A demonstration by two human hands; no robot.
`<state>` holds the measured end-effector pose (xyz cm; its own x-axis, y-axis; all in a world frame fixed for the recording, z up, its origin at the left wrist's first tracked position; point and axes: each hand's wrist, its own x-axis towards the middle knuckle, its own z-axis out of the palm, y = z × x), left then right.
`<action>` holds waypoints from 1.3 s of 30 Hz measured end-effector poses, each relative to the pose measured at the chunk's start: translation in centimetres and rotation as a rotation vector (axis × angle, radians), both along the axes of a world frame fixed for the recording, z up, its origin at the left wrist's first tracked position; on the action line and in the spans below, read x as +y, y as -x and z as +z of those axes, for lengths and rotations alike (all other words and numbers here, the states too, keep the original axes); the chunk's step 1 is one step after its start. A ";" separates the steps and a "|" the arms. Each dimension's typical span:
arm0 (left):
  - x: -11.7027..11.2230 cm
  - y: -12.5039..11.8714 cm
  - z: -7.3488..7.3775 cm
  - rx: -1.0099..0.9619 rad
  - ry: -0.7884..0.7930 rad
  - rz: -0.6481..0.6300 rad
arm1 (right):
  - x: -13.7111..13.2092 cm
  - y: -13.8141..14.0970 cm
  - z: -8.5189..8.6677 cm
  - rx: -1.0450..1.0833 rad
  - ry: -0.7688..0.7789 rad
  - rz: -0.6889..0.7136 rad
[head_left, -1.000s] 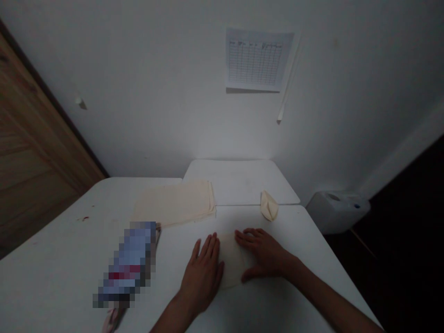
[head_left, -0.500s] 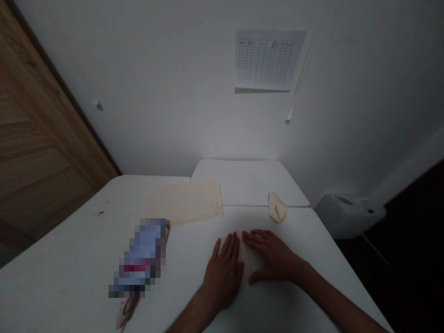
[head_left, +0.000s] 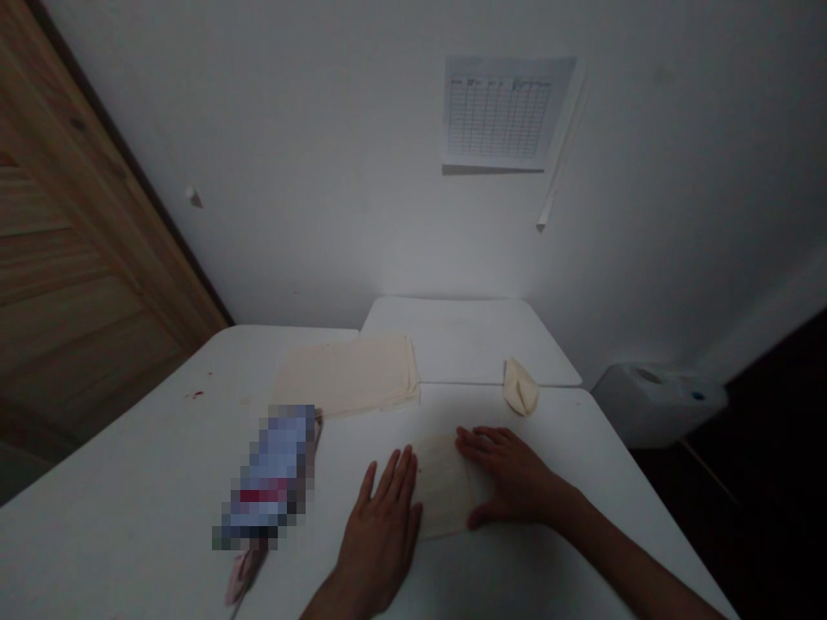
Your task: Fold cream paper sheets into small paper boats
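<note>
A cream cloth or paper sheet [head_left: 443, 491], thin and nearly square, lies flat on the white table [head_left: 568, 560] between my hands. My left hand [head_left: 384, 517] rests flat with its fingers out, along the sheet's left edge. On the sheet's right side, my right hand [head_left: 507, 474] presses down with spread fingers, its thumb near the lower edge; it hides that side. Just beyond my right hand stands a small folded cream piece [head_left: 520, 389] with a pointed top. Whether the sheet is fabric or paper I cannot tell.
A stack of larger cream sheets [head_left: 349, 375] lies at the back left. A pixelated blue item [head_left: 271, 469] with a pink strap [head_left: 242, 573] is left of my hands. A printed chart [head_left: 507, 112] hangs on the wall. A white container [head_left: 659, 405] stands beyond the table's right edge.
My left hand has slid left, away from my right hand, and more of the cream sheet shows between them. The right hand stays almost where it was. The view has shifted slightly.
</note>
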<state>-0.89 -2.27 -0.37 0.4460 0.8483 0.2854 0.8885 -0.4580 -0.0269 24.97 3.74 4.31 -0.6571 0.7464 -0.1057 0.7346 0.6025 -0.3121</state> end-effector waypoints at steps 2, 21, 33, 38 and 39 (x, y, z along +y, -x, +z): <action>-0.2 0.3 0.0 -0.003 -0.001 0.002 | 0.0 0.0 0.0 -0.003 0.005 -0.008; 4.8 -0.8 0.0 -0.262 0.061 -0.089 | 1.0 0.6 -0.5 -0.036 0.023 -0.082; 7.4 -1.1 0.6 -0.521 0.115 -0.087 | 0.7 0.5 -1.6 0.141 -0.011 -0.184; 8.2 -0.8 0.2 -0.789 0.186 0.007 | 0.4 1.7 -2.8 0.378 -0.149 -0.231; 8.3 -0.7 0.2 -0.857 0.202 0.039 | 0.3 2.0 -2.9 0.421 -0.175 -0.225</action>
<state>-0.20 6.06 -0.22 0.1167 0.9289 0.3515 0.5814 -0.3508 0.7341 22.97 4.00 1.42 -0.4368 0.8571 0.2731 0.6842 0.5137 -0.5177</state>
